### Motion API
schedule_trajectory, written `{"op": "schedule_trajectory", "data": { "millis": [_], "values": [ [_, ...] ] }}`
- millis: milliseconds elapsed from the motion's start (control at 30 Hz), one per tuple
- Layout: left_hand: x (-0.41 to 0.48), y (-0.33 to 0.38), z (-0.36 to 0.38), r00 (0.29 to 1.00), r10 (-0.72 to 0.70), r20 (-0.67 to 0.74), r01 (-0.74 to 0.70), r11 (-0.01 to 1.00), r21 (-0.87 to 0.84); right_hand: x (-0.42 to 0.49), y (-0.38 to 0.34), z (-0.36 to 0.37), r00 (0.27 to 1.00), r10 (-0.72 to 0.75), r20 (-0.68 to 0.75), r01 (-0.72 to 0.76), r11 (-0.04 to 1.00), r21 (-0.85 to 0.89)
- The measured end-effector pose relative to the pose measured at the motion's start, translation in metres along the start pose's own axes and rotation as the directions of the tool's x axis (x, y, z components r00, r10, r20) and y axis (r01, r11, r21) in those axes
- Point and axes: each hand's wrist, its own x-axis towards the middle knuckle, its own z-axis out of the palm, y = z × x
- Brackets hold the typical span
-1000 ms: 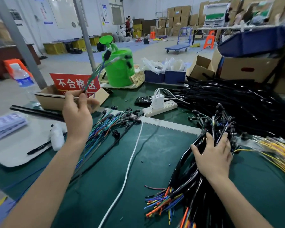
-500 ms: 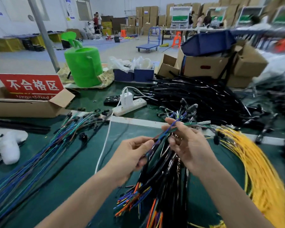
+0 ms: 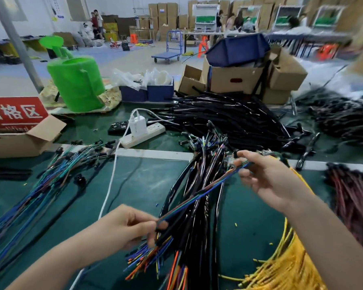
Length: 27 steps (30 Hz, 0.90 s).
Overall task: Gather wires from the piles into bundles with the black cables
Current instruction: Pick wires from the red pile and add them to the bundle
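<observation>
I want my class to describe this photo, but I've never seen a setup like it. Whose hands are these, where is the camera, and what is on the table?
There is no machine here. A person works with bare hands, and a camera worn on their head looks down at them. The left hand and right hand each pinch one end of a few thin coloured wires, stretched above a bundle of black cables. On the green table also lie yellow wires, blue and green wires and a power strip.
</observation>
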Motion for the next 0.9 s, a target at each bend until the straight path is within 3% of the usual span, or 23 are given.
{"op": "schedule_trajectory", "data": {
  "millis": [100,200,233,300,367,400,467,533,567,633,767,900],
  "values": [
    [-0.014,-0.009,-0.02,0.975,-0.099,0.2,0.079,0.991,0.106,0.011,-0.033,-0.008,1.0,-0.012,-0.015,0.011,0.999,-0.034],
    [-0.008,-0.007,-0.015,0.959,-0.061,0.277,0.021,0.989,0.146,0.028,-0.072,-0.004,0.977,-0.201,0.073,0.198,0.979,0.05],
    [-0.003,-0.001,-0.005,0.961,-0.031,0.274,0.01,0.997,0.078,0.035,-0.083,-0.001,0.955,-0.273,0.117,0.26,0.959,0.115],
    [0.012,0.01,0.023,0.969,0.005,0.247,0.054,0.971,-0.234,0.048,-0.096,0.003,0.933,-0.307,0.187,0.287,0.95,0.127],
    [0.028,0.017,0.053,0.984,0.014,0.178,0.074,0.874,-0.481,0.062,-0.089,-0.003,0.963,-0.239,0.126,0.263,0.936,-0.234],
    [0.035,0.019,0.065,0.991,0.01,0.133,0.065,0.834,-0.547,0.067,-0.079,-0.011,0.973,-0.226,0.055,0.222,0.833,-0.506],
    [0.046,0.021,0.079,0.998,-0.004,0.065,0.045,0.766,-0.641,0.076,-0.05,-0.04,0.961,-0.268,-0.074,0.034,0.378,-0.925],
    [0.053,0.018,0.083,0.999,-0.024,0.037,0.043,0.687,-0.725,0.073,-0.022,-0.07,0.946,-0.285,-0.155,-0.173,-0.038,-0.984],
    [0.055,0.016,0.083,0.999,-0.027,0.037,0.045,0.653,-0.756,0.069,-0.01,-0.083,0.938,-0.289,-0.191,-0.242,-0.153,-0.958],
    [0.057,0.011,0.082,0.999,-0.028,0.043,0.051,0.611,-0.79,0.062,0.005,-0.098,0.915,-0.342,-0.213,-0.298,-0.22,-0.929],
    [0.057,0.003,0.08,0.997,-0.057,0.053,0.076,0.571,-0.817,0.058,0.017,-0.108,0.872,-0.475,-0.122,-0.279,-0.276,-0.92],
    [0.057,0.002,0.08,0.997,-0.056,0.05,0.073,0.561,-0.824,0.062,0.02,-0.109,0.84,-0.539,-0.068,-0.231,-0.242,-0.942]
  ]
}}
